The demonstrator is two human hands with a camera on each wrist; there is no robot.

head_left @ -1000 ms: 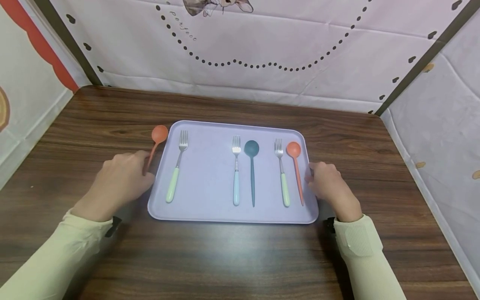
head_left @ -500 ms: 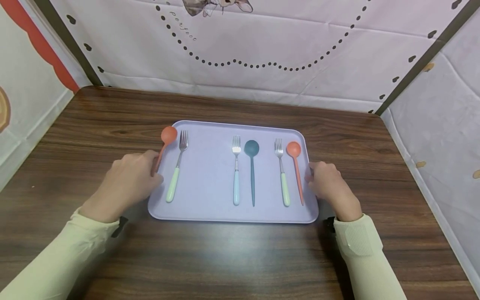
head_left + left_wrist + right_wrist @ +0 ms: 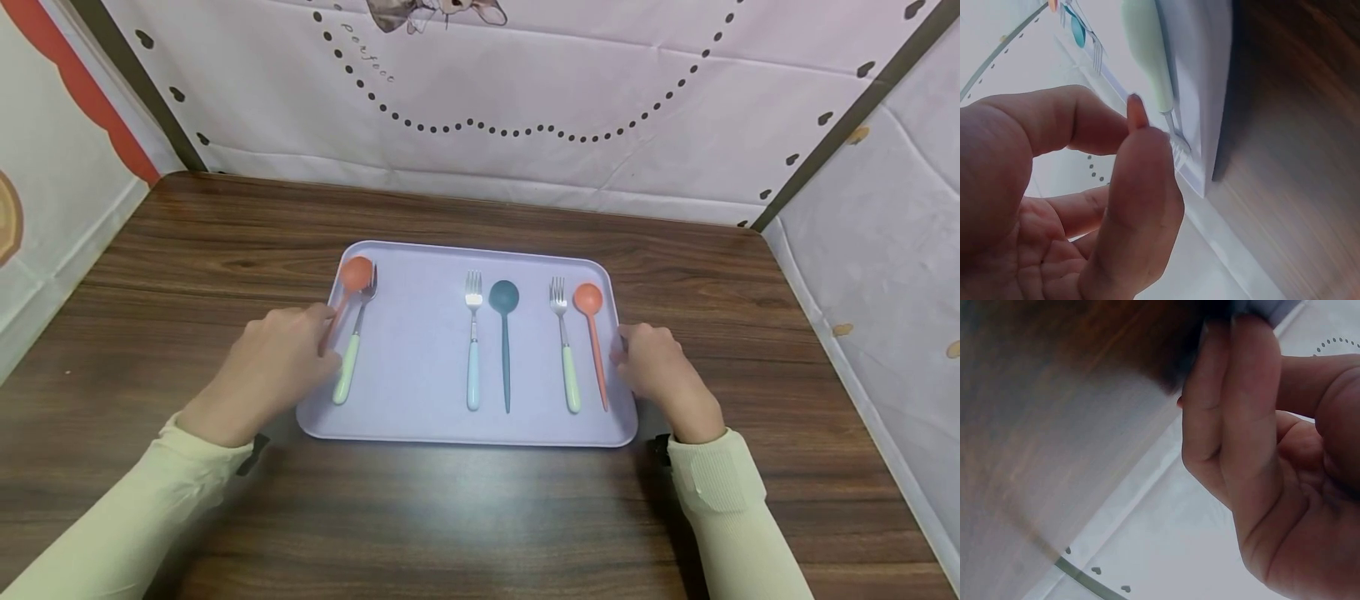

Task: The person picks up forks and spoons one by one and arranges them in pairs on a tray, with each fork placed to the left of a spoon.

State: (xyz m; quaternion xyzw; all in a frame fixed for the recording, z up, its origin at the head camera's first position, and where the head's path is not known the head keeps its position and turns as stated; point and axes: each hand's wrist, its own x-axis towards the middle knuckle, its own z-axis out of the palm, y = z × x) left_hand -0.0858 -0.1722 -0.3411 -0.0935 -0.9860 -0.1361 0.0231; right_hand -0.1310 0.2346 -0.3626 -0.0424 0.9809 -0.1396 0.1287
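My left hand [image 3: 273, 367] pinches an orange spoon [image 3: 356, 273] by its handle over the left side of the lavender tray [image 3: 420, 429]. The spoon's bowl partly covers the tines of a green-handled fork [image 3: 347, 371] lying there. In the left wrist view, the handle's end [image 3: 1137, 111] sticks out between thumb and finger. My right hand [image 3: 660, 375] grips the tray's right rim; its fingertips are partly hidden there. Across the tray lie a blue-handled fork [image 3: 472, 367], a teal spoon [image 3: 504, 297], another green-handled fork [image 3: 570, 379] and a second orange spoon [image 3: 588, 297].
The tray rests on a dark wooden table [image 3: 450, 517]. Printed white cloth [image 3: 525, 83] stands behind the table, with more cloth at both sides.
My left hand has carried the orange spoon rightward, from beside the tray to over its left side, near the fork. My right hand and the tray have stayed in place.
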